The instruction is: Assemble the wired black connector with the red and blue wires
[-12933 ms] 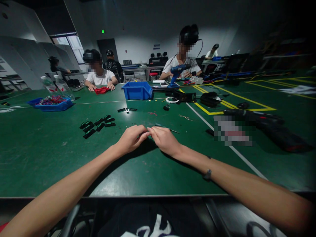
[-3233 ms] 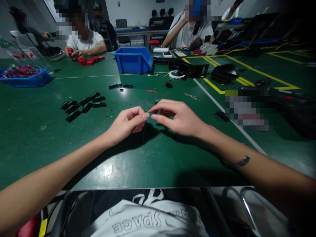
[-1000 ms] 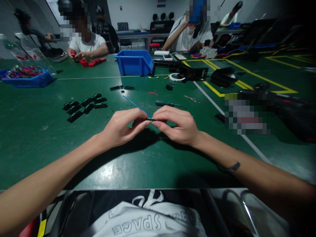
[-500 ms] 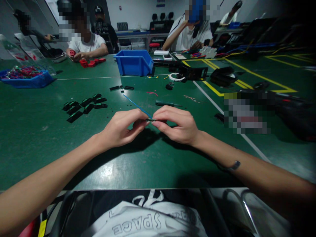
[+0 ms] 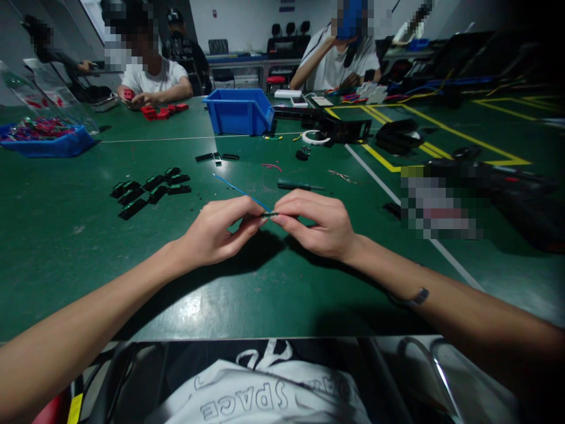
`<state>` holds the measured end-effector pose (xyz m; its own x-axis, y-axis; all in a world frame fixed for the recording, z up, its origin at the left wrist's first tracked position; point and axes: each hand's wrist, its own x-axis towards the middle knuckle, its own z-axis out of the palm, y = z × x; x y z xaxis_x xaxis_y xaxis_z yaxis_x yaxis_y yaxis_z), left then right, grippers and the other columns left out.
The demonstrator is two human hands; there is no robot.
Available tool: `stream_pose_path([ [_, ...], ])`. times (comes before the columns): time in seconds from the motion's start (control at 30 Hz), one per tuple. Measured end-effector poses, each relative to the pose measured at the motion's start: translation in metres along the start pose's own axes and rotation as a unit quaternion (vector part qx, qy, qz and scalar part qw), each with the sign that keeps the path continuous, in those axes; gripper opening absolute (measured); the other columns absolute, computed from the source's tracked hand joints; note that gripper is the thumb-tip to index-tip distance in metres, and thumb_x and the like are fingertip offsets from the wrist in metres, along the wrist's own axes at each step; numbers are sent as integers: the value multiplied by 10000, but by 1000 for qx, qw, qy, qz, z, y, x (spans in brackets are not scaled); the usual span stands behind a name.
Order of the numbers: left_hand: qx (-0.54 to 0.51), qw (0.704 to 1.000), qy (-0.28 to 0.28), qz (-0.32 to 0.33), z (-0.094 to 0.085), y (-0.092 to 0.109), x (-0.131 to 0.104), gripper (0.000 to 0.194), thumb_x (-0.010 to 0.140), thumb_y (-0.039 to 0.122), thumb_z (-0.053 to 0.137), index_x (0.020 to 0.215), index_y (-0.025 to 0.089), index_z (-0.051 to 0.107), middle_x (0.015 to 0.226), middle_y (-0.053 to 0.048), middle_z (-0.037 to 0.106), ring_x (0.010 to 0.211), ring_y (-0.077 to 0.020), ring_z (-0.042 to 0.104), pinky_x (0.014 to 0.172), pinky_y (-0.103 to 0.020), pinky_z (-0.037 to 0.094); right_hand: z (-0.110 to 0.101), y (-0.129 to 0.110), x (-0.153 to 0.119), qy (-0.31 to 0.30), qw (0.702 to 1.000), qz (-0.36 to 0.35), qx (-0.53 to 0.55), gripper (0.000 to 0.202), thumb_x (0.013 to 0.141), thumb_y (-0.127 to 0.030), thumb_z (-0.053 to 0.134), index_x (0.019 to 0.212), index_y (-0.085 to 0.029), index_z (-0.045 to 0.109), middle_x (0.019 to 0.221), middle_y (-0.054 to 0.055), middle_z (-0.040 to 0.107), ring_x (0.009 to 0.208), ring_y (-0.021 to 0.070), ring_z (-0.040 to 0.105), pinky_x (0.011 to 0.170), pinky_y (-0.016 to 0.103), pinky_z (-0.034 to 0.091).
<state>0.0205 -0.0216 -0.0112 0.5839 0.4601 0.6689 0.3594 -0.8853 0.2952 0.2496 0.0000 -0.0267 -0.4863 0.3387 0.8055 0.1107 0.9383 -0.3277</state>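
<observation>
Mid-frame, the left hand (image 5: pixel 223 229) and right hand (image 5: pixel 315 224) pinch a small dark piece (image 5: pixel 269 215), blue wire (image 5: pixel 236 188) trailing upper-left.

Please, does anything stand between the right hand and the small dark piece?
Nothing visible does: the right hand touches the small dark piece directly, as does the left hand. The blue wire slants off behind the left hand.

A workshop is indicated: the green tabletop (image 5: pixel 79 247) is marked with yellow lines (image 5: pixel 392 169) toward its far edge, what look like coloured wires (image 5: pixel 42 128) are heaped in a blue tray (image 5: pixel 66 148) at left, a screwdriver (image 5: pixel 293 185) is laid out, and the far edge is occupied by two people (image 5: pixel 154 82).
</observation>
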Motion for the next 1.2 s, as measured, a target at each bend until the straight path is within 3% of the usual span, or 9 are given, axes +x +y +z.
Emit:
stream_pose_path([
  [0.43,32,999,6,29,-1,1,2,55,935,119,610,979,148,594,809,-16,656,688,-84,599,630,-181,452,0,-1,1,14,1000,-28,0,57,918,-130,676,962,-157,701,843,64,715,795,175,675,719,306,543],
  [1.2,43,999,-2,26,-2,1,2,43,959,143,592,998,156,603,832,-19,683,710,-88,634,647,-183,473,0,-2,2,8,999,-31,-11,63,943,-159,648,973,-176,700,862,61,726,803,168,680,719,304,555],
])
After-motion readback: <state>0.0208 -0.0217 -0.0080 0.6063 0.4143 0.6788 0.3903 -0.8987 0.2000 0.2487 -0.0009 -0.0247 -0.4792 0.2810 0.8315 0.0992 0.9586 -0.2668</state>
